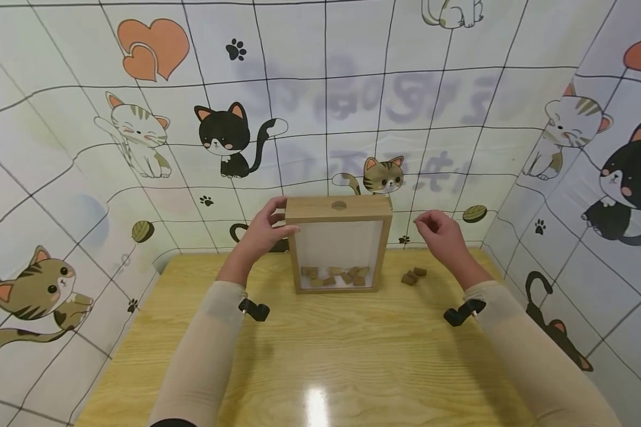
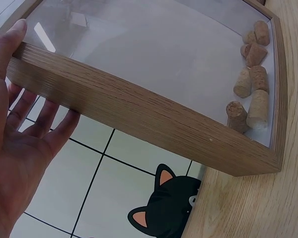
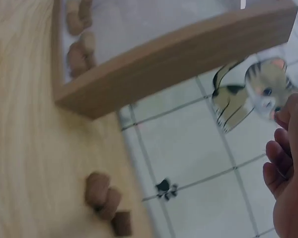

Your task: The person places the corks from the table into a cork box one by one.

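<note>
A wooden shadow box (image 1: 339, 249) stands upright on the table, with a round hole (image 1: 339, 205) in its top and several corks (image 1: 347, 276) lying at the bottom behind its clear front. My left hand (image 1: 264, 231) holds its upper left side. In the left wrist view, the thumb (image 2: 9, 42) lies on the front edge and the fingers reach along the side. Raised to the right of the box, apart from it, my right hand (image 1: 440, 234) has curled fingers; no object shows in it. Below it, a few loose corks (image 1: 412, 276) lie on the table.
The wooden table (image 1: 331, 350) reaches back to a wall cloth (image 1: 326, 118) printed with cats and grid lines. The same cloth rises on the left and right sides. Light glares off the table near its front.
</note>
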The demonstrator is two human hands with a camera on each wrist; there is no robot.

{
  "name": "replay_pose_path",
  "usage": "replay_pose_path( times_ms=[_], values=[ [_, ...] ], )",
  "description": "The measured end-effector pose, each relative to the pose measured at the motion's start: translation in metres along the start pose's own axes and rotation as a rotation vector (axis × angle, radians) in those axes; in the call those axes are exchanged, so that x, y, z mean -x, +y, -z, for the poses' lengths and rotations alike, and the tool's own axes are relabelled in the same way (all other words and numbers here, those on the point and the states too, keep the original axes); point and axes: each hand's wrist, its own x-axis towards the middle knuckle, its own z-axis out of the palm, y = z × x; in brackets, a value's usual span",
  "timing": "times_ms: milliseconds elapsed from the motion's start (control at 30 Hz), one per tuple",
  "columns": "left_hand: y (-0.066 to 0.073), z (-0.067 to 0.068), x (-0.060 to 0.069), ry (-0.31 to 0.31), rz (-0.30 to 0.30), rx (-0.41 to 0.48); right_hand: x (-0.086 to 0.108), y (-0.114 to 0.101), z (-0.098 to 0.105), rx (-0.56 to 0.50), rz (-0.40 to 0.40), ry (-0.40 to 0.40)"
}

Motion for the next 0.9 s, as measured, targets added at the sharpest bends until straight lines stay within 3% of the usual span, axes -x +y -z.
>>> replay_pose_path(
  times_ms=[167,900],
  values=[
    [0.001,0.000,0.002,0.000,-0.006,0.005,0.016,0.030,0.001,0.042,-0.063,-0.062],
    [0.001,0.000,0.001,-0.010,0.002,0.021,0.048,0.095,-0.014,0.055,-0.207,-0.135]
  ],
)
